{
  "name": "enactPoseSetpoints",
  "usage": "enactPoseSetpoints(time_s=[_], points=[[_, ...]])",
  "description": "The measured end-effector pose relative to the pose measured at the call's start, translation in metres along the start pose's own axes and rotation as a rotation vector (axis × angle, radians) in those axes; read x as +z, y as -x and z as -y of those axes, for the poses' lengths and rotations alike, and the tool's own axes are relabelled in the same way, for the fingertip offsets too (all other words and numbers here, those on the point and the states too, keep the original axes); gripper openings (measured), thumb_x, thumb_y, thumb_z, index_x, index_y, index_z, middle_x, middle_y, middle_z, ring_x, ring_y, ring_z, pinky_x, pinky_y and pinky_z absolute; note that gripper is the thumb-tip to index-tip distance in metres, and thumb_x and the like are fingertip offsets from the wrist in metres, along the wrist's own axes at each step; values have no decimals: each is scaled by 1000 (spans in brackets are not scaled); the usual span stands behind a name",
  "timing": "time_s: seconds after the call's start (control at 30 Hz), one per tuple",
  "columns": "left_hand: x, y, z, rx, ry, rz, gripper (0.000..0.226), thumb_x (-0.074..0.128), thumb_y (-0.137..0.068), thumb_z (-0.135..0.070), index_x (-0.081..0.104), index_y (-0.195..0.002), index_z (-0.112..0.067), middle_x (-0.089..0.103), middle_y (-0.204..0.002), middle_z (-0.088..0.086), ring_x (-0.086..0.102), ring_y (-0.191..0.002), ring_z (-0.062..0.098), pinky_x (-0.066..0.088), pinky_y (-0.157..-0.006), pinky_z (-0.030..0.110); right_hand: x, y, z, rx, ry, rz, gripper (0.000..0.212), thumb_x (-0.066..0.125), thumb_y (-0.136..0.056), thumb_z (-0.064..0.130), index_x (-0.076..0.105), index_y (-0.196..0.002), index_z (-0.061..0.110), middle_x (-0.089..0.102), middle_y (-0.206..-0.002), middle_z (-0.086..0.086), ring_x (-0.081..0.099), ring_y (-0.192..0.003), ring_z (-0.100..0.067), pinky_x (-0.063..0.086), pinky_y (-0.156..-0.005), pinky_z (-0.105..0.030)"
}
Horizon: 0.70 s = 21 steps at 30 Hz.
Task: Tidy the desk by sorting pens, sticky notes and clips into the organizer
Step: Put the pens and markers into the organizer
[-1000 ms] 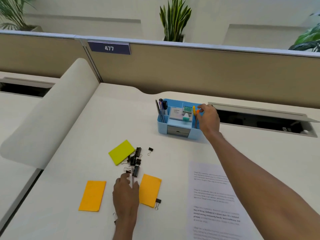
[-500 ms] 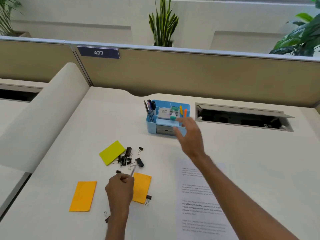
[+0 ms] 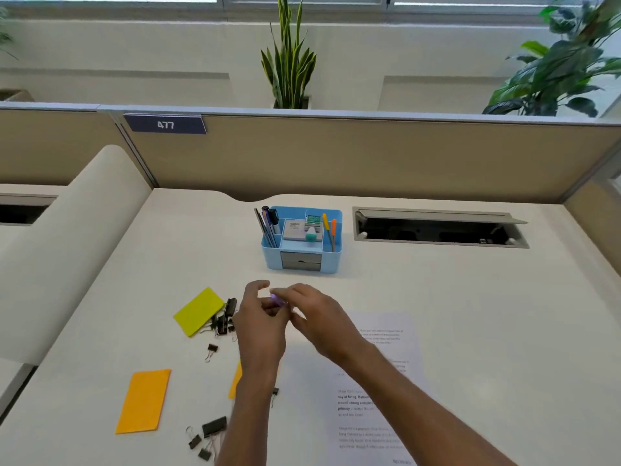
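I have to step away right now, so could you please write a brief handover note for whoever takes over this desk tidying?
Hands: the left hand curls round a small purple item that is too blurred to name. The right hand has its fingertips at it, grip unclear.
Done: dark pens and yellow and orange pens stand in the blue plastic organizer.
Left: a yellow-green sticky pad, an orange sticky pad, a second orange pad partly under the left forearm, and scattered black binder clips lie on the white desk.
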State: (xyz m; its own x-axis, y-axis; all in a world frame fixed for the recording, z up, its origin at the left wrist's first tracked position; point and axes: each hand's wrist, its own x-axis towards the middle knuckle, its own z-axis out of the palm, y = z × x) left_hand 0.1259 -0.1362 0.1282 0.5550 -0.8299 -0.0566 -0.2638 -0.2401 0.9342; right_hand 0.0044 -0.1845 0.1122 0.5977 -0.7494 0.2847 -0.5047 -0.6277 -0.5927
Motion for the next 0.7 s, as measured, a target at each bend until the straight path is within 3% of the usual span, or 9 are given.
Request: enactPoseSetpoints(time_s=[0.13, 0.3, 0.5, 0.63, 0.7], points=[[10, -5, -6, -11, 114, 107, 52, 79, -85, -12, 56, -130, -28, 78, -96, -4, 74, -91, 3, 61, -79, 28, -12, -4, -13, 15, 24, -91, 61, 69, -95, 9, 48, -149, 26, 68, -123, -3, 65, -106, -16, 59, -87, -31], [25, -10, -9, 1, 150, 144, 52, 72, -90, -18, 52, -136, -33, 69, -117, -16, 67, -105, -2, 51, -80, 14, -32, -22, -31, 118, -22, -293, 40, 63, -99, 10, 57, -137, 20, 68, -120, -5, 65, -110, -14, 60, -92, -32], [34, -15, 10, -42, 89, 128, 38, 63, -92, -14, 59, -125, -31, 70, -115, -13, 68, -95, 3, 48, -75, 14, -70, -73, -59, 178, -38, -560, 28, 57, -102, 5, 63, -129, 8, 64, -106, -6, 63, -95, -16, 57, -83, -26], [35, -21, 26, -58, 30, 129, 36, 62, -93, -12, 61, -125, -27, 69, -112, -12, 65, -91, -4, 46, -69, 4, -72, -100, -81, 266, 26, -576, 27, 56, -101, 3, 64, -127, 8, 62, -104, -6, 62, -91, -17, 56, -77, -25], [35, -24, 33, -57, 7, 134, 34, 63, -93, -10, 62, -124, -25, 69, -111, -10, 63, -90, -9, 44, -70, 0, -65, -110, -94, 341, 16, -538, 22, 55, -101, 1, 63, -118, 11, 62, -99, -5, 63, -90, -21, 60, -73, -36]])
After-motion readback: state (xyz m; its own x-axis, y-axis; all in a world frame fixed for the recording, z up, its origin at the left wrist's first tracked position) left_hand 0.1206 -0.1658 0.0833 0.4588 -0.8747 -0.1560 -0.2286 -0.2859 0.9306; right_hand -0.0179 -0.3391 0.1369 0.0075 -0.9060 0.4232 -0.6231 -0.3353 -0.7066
